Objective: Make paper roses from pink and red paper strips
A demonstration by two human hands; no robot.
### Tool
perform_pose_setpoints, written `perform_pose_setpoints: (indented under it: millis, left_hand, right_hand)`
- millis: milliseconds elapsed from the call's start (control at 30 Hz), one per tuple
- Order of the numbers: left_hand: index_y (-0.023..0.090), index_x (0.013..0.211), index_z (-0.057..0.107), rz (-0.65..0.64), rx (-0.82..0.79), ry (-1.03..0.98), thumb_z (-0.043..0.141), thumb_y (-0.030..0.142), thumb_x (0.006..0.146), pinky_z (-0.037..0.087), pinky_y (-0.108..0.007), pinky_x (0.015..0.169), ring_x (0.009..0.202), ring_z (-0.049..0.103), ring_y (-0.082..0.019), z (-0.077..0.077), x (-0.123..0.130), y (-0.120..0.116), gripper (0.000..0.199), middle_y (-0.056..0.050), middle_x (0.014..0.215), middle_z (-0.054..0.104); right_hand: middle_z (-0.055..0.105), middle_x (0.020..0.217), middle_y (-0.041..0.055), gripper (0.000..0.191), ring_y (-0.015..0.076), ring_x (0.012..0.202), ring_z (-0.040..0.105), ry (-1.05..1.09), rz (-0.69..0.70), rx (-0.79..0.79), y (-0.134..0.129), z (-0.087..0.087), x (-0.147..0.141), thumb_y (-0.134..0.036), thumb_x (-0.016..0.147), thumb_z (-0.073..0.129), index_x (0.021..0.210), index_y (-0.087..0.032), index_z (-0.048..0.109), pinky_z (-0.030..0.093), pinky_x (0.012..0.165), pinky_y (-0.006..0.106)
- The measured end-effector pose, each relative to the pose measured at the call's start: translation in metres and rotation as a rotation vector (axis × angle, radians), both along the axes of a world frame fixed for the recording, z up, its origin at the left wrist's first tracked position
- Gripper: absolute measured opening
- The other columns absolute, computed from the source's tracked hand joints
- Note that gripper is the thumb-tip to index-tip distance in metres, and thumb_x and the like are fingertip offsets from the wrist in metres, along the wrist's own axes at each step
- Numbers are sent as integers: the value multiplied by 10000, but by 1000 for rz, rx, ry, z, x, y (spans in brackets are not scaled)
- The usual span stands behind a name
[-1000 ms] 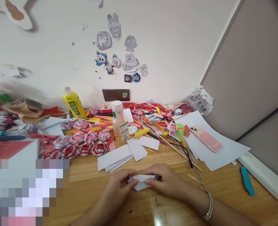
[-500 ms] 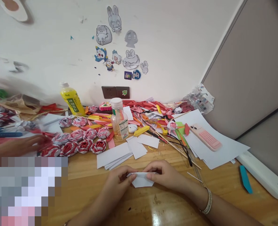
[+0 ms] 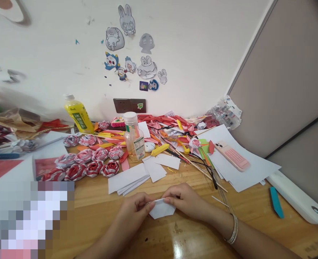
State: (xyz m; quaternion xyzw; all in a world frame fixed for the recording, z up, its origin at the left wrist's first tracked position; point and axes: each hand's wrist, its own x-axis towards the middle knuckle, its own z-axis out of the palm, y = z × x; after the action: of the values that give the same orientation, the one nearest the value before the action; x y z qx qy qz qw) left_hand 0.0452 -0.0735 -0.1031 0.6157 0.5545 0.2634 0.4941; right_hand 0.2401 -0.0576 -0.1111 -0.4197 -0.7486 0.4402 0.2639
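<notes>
A small folded white paper (image 3: 162, 209) is pinched between my two hands just above the wooden table (image 3: 185, 230). My left hand (image 3: 137, 210) grips its upper left corner, with thumb in front and fingers behind. At the upper right edge, the thumb and fingers of my right hand (image 3: 185, 201) close on the same paper. The lower edge hangs free and its corners look slanted. Beyond my hands lie a fanned stack of white paper slips (image 3: 129, 178) and a loose slip (image 3: 155, 169).
Red, white and pink paper roses (image 3: 94, 168) stand in rows at the left. A clear bottle (image 3: 134, 140), a yellow drink bottle (image 3: 79, 117), coloured strips and sticks lie at the back. A pink phone (image 3: 233, 156) rests on white sheets; a teal object (image 3: 276, 203) lies right.
My hands have come closer together along the paper's top edge, and the paper is slightly tilted. Another person's hand at the left has left the view. The view has shifted slightly.
</notes>
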Motion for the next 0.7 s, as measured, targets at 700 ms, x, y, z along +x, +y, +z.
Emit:
perform_pose_setpoints:
  millis: [700]
  left_hand:
    - [186,639,556,-149,-38,65,428,608,689,437,-263,630,639,565,-182,5,-1,2,444,-20,627,596]
  right_hand:
    - [706,792,40,196,127,682,602,-73,109,83,-1,-5,1,-246,844,555,899,-135,708,393,604,183]
